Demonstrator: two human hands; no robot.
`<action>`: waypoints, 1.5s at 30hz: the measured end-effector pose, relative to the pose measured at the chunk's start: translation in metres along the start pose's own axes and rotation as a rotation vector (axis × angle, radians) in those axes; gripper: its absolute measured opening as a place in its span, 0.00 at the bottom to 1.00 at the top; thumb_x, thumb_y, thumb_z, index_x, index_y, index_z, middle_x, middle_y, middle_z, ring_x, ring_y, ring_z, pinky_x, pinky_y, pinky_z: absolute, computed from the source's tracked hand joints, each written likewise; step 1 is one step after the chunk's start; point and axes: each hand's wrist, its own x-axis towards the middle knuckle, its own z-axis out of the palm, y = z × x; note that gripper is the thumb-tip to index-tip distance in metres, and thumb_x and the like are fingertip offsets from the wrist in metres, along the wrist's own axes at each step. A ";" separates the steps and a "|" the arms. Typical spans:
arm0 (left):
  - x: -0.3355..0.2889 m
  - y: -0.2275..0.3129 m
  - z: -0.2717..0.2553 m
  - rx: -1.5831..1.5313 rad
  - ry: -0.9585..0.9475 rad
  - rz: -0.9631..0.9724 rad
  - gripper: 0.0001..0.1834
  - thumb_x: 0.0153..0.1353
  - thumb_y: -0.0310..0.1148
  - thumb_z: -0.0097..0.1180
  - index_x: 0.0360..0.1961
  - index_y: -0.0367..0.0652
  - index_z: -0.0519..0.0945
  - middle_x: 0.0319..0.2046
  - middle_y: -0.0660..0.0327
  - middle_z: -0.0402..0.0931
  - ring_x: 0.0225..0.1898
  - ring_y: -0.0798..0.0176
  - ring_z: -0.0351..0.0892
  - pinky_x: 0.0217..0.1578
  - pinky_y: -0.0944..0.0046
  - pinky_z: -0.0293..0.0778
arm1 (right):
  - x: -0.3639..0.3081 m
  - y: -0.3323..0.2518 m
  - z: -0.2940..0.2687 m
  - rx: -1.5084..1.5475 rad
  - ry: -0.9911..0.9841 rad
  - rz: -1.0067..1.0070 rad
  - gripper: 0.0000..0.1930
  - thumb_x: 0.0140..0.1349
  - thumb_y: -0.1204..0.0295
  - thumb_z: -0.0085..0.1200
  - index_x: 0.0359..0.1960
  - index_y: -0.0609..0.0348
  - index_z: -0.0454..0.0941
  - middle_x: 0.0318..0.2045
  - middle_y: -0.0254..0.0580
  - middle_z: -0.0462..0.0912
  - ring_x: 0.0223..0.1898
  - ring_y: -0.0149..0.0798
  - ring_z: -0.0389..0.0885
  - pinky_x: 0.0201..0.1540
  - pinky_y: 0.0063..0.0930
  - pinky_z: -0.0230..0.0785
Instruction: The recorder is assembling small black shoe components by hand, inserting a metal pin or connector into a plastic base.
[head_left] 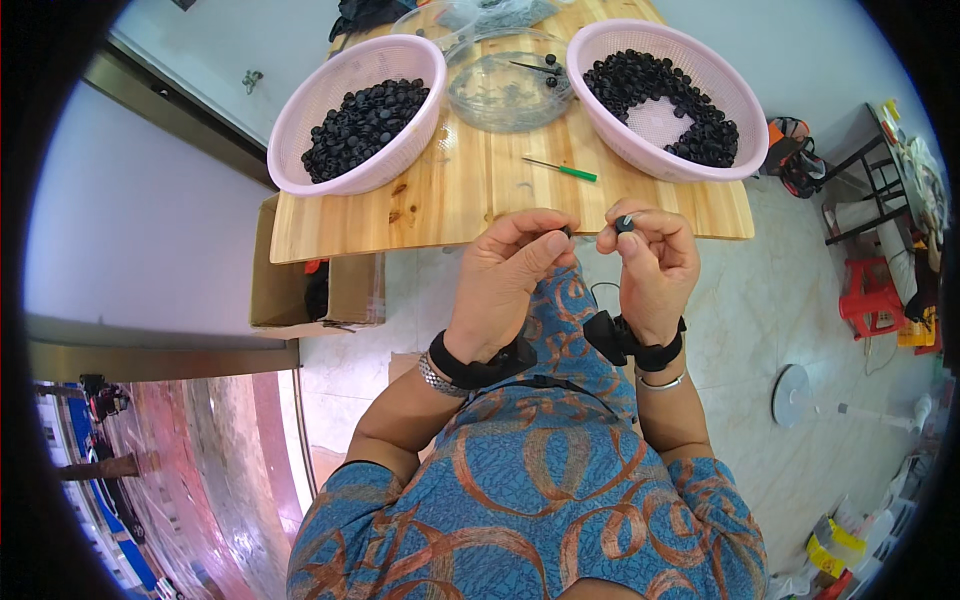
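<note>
In front of the table edge, my right hand (662, 262) pinches a small round black knob (625, 223) with a pale line on it between thumb and fingers. My left hand (505, 268) is closed in a pinch on a small dark piece (567, 231), mostly covered by the fingertips. The two hands are close together but apart. Beyond them, a screwdriver (578, 174) with a green handle lies on the wooden table (470, 205). Many small black knobs (365, 130) fill the left pink basket (290, 168). Similar black parts (640, 80) lie around a bare patch in the right pink basket (748, 110).
Between the baskets stands a clear round plastic tub (500, 112) with a few black pieces and a dark thin tool at its rim. A cardboard box (355, 290) sits below the table's left side. To the right are a red stool (868, 298) and a dark-framed table.
</note>
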 end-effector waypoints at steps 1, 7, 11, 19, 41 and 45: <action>0.000 0.000 0.001 -0.039 -0.003 -0.001 0.11 0.56 0.23 0.55 0.41 0.35 0.76 0.35 0.61 0.77 0.33 0.72 0.74 0.36 0.75 0.71 | 0.001 0.000 -0.003 0.075 -0.004 0.020 0.11 0.53 0.87 0.49 0.38 0.66 0.70 0.40 0.55 0.75 0.34 0.35 0.79 0.37 0.25 0.74; 0.000 0.000 0.004 0.056 -0.099 0.026 0.12 0.56 0.23 0.56 0.42 0.35 0.75 0.36 0.61 0.77 0.33 0.72 0.74 0.36 0.75 0.71 | -0.003 0.002 -0.006 0.285 -0.039 0.139 0.12 0.52 0.87 0.51 0.39 0.65 0.71 0.41 0.52 0.74 0.35 0.35 0.78 0.40 0.26 0.72; 0.000 -0.002 0.003 0.061 -0.096 0.018 0.12 0.56 0.23 0.56 0.42 0.35 0.75 0.37 0.61 0.76 0.34 0.72 0.74 0.36 0.75 0.71 | -0.003 0.001 -0.009 0.374 -0.057 0.203 0.13 0.52 0.87 0.51 0.40 0.65 0.71 0.41 0.52 0.74 0.35 0.35 0.77 0.40 0.26 0.72; 0.000 -0.002 0.003 0.067 -0.119 0.011 0.12 0.54 0.21 0.56 0.42 0.35 0.75 0.38 0.63 0.76 0.34 0.73 0.73 0.38 0.75 0.70 | -0.004 -0.002 -0.010 0.462 -0.039 0.254 0.12 0.55 0.83 0.49 0.42 0.64 0.71 0.41 0.50 0.74 0.35 0.32 0.76 0.40 0.25 0.72; 0.000 -0.004 -0.005 0.012 -0.089 -0.004 0.14 0.55 0.20 0.53 0.45 0.36 0.74 0.44 0.56 0.75 0.41 0.67 0.76 0.43 0.70 0.73 | -0.001 -0.013 -0.011 0.522 0.075 0.406 0.12 0.56 0.82 0.50 0.44 0.69 0.71 0.40 0.47 0.76 0.36 0.32 0.78 0.42 0.22 0.74; 0.000 0.000 -0.004 -0.075 -0.101 -0.041 0.15 0.57 0.20 0.52 0.46 0.37 0.72 0.44 0.57 0.74 0.43 0.66 0.76 0.43 0.71 0.73 | -0.002 -0.013 -0.006 0.426 0.056 0.351 0.11 0.58 0.80 0.50 0.43 0.69 0.71 0.39 0.45 0.76 0.34 0.31 0.77 0.40 0.23 0.73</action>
